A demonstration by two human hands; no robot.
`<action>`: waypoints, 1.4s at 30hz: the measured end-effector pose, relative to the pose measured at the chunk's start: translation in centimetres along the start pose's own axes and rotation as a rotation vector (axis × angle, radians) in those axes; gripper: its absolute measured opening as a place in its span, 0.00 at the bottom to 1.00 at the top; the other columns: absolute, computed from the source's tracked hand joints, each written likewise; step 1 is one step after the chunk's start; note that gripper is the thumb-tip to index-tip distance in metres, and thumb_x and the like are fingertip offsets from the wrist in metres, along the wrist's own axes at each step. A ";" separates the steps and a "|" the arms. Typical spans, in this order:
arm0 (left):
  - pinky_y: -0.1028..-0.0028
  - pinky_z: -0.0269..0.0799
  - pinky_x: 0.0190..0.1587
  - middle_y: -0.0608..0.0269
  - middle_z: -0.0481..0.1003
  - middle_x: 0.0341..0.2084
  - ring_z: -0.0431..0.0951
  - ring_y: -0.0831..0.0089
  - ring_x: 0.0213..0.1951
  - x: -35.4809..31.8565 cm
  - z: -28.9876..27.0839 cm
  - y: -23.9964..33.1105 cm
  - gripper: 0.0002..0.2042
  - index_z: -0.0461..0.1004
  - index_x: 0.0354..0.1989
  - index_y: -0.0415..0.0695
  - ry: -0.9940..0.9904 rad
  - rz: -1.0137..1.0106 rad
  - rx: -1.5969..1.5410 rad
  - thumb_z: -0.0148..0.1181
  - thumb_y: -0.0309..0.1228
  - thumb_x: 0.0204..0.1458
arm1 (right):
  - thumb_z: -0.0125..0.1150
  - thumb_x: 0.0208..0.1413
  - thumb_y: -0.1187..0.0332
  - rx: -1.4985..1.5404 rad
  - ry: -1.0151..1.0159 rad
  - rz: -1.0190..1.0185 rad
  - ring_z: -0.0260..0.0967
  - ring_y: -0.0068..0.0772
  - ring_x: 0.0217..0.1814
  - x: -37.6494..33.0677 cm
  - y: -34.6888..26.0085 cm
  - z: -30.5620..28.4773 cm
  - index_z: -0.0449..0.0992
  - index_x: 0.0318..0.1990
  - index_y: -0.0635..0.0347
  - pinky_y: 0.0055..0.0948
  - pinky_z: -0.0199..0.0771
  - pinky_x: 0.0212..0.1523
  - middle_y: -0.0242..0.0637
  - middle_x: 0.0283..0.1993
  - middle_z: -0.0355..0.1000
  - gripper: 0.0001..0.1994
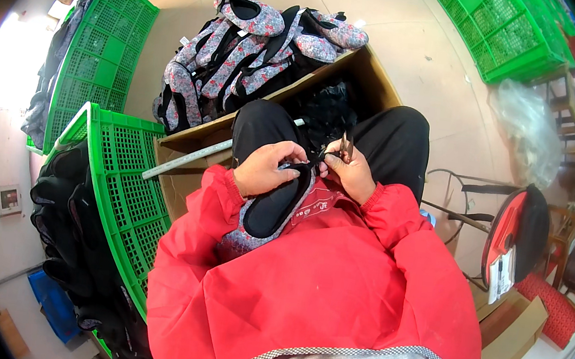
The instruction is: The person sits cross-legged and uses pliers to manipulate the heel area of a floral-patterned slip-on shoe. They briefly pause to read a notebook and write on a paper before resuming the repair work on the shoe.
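Note:
A floral slipper with a black lining (272,209) lies in my lap against the red smock. My left hand (264,170) is closed on its upper edge, thumb and fingers pinching near the toe or heel end; I cannot tell which. Close beside it, my right hand (356,178) pinches black material at the same end of the slipper. Small metal thread snips (347,146) are tucked in that right hand, blades pointing away from me. The exact spot between the fingertips is partly hidden.
Beyond my knees stands a cardboard box (377,77) with black scraps (330,110) inside. Floral slippers (232,68) are heaped at its far left. A pale rod (188,160) crosses the box. Green crates (128,191) with black slippers flank my left; another crate (502,34) stands far right.

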State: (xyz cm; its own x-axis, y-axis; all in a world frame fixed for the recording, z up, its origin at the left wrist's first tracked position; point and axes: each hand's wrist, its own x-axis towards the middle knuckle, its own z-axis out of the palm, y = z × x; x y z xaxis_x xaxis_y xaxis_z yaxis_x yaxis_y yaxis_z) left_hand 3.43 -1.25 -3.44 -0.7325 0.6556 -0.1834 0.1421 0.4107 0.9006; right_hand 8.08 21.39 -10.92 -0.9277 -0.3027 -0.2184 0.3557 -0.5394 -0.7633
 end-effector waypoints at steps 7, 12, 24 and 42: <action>0.71 0.74 0.40 0.58 0.77 0.29 0.79 0.65 0.34 -1.1 2.5 -1.0 0.12 0.73 0.39 0.39 0.249 -0.058 0.007 0.65 0.23 0.46 | 0.58 0.63 0.72 0.046 0.035 0.157 0.71 0.23 0.28 0.4 -0.5 0.3 0.70 0.44 0.57 0.18 0.65 0.23 0.35 0.32 0.74 0.05; 0.78 0.71 0.41 0.65 0.76 0.30 0.76 0.79 0.35 -1.4 2.8 -1.1 0.12 0.72 0.39 0.38 0.272 -0.087 -0.050 0.64 0.19 0.47 | 0.61 0.61 0.70 0.094 0.158 0.166 0.71 0.21 0.27 0.6 -0.8 -0.1 0.70 0.44 0.56 0.17 0.60 0.19 0.36 0.31 0.75 0.07; 0.73 0.73 0.37 0.56 0.79 0.30 0.80 0.63 0.33 -1.9 2.3 0.3 0.07 0.80 0.37 0.39 0.315 0.073 0.125 0.65 0.22 0.49 | 0.61 0.62 0.69 0.105 0.135 0.249 0.72 0.22 0.26 0.7 -0.2 -0.5 0.70 0.42 0.56 0.18 0.59 0.18 0.36 0.31 0.75 0.07; 0.67 0.71 0.33 0.61 0.72 0.25 0.74 0.61 0.31 -3.6 1.7 2.6 0.05 0.77 0.21 0.41 0.453 0.278 0.470 0.64 0.19 0.34 | 0.61 0.61 0.69 0.021 0.098 0.348 0.74 0.24 0.27 0.6 -0.3 -0.8 0.70 0.41 0.58 0.18 0.61 0.18 0.37 0.32 0.77 0.06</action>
State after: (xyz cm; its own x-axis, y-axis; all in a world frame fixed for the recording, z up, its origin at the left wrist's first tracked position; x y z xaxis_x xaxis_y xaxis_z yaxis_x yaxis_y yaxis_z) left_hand 7.54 -1.47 -1.10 -0.8178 0.4894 0.3027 0.5614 0.5632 0.6063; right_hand 7.30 21.97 -11.30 -0.7566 -0.3951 -0.5210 0.6536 -0.4337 -0.6202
